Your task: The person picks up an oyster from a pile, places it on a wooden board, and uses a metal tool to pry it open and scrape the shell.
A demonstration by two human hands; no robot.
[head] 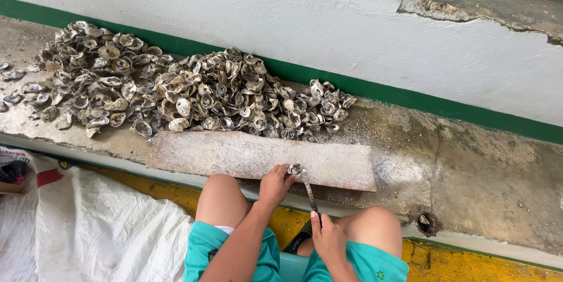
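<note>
Left hand is down on the near edge of the wooden board, its grip closed around a single oyster shell and pinning it to the wood; the fingers cover most of that shell, so whether it is whole or already split is impossible to say. Right hand sits nearer, between the bare knees, grip clenched on the dark handle of a knife, and the thin blade runs up and away to meet the shell, its tip lost against the shell's edge. The board lies flat on the concrete ledge, gritty and pale with shell dust. Just beyond it, touching its far edge, sprawls a big heap of oyster shells, running off to the left, where a few strays are cut by the frame. On the ledge to the right, near the edge, sits one small dark lump, too small to make out. Behind everything runs a white wall with a green stripe. Down at near left, a white sack spreads over the yellow floor, partly out of frame, and the person's teal shorts are cropped at the bottom.
</note>
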